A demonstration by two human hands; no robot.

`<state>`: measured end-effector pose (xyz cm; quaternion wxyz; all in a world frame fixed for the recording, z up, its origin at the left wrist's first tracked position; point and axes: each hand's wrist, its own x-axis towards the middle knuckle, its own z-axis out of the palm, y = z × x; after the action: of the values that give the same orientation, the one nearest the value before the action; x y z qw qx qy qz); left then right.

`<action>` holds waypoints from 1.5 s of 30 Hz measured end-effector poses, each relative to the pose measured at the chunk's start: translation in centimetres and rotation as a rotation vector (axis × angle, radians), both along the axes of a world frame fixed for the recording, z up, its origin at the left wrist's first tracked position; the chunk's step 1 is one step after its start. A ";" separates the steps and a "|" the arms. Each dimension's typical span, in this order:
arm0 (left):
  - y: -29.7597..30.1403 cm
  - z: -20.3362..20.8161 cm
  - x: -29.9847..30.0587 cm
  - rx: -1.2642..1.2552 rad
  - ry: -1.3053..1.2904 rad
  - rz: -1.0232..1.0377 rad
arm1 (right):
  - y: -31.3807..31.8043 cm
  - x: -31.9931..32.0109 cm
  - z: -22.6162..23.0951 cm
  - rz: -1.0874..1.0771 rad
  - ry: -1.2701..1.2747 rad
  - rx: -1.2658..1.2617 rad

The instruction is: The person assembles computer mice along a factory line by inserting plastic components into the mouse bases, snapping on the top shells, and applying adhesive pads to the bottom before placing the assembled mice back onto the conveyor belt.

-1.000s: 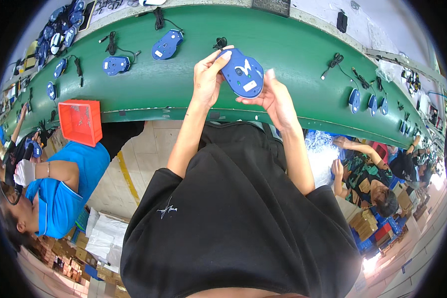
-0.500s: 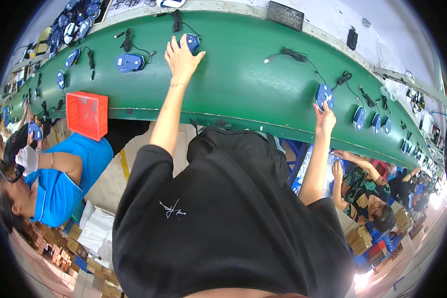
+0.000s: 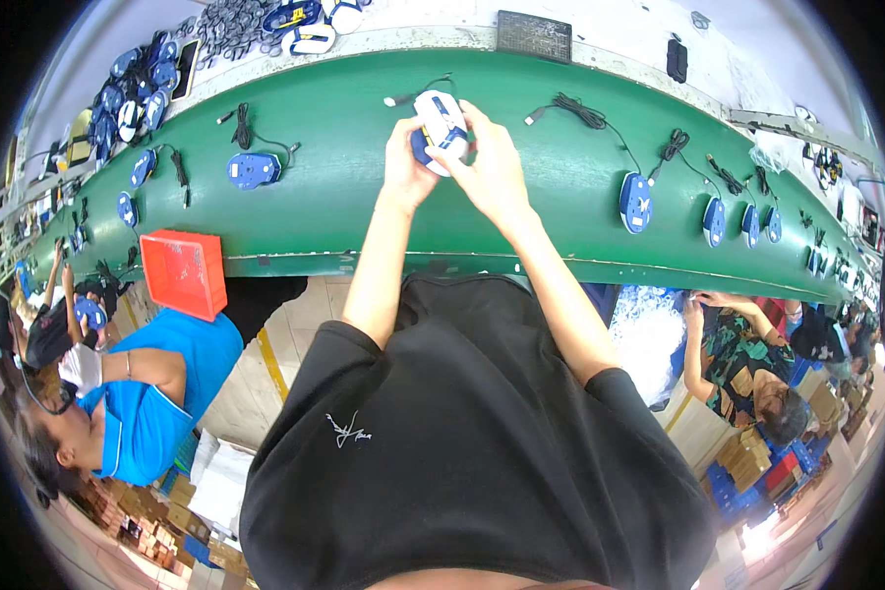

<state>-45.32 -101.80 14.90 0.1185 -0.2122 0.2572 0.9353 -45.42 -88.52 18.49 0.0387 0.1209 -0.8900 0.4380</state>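
Over the middle of the green belt (image 3: pixel 334 216), a white and dark-blue computer mouse (image 3: pixel 442 120) is held between both my hands. My left hand (image 3: pixel 409 169) grips its left side, fingers curled under it. On the other side my right hand (image 3: pixel 496 169) closes round it, thumb across the lower end. The mouse's white top faces up. Part of a black cable (image 3: pixel 429 87) shows just beyond it. To the right, a second mouse (image 3: pixel 636 203) lies blue underside up, joined to a bundled cable (image 3: pixel 582 110).
More upturned mice lie along the belt, one on the left (image 3: pixel 254 171). A red bin (image 3: pixel 183 275) sits at the near left edge. A dark tray (image 3: pixel 534 36) rests on the far ledge. Co-workers in a blue shirt (image 3: pixel 143 393) and a patterned shirt (image 3: pixel 733 359) flank me.
My left hand has brought the mouse from the belt's far side toward the middle, now white side up. My right hand has left the right-hand mouse and joined the left.
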 end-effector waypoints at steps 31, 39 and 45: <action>0.5 -3.1 2.6 -0.952 -0.162 0.066 | -4.5 0.8 -2.8 0.038 -0.111 0.074; -2.9 -3.8 2.6 -0.332 -0.276 0.484 | -4.2 -1.4 -5.5 -0.067 -0.121 0.232; -5.9 -4.5 2.6 -0.193 -0.280 0.333 | -17.5 -17.3 -5.3 0.336 -0.130 0.230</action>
<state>-42.69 -107.73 10.44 -0.0235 -0.3895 0.2879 0.8746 -62.70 -106.03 13.18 -0.1065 0.2429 -0.9021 0.3405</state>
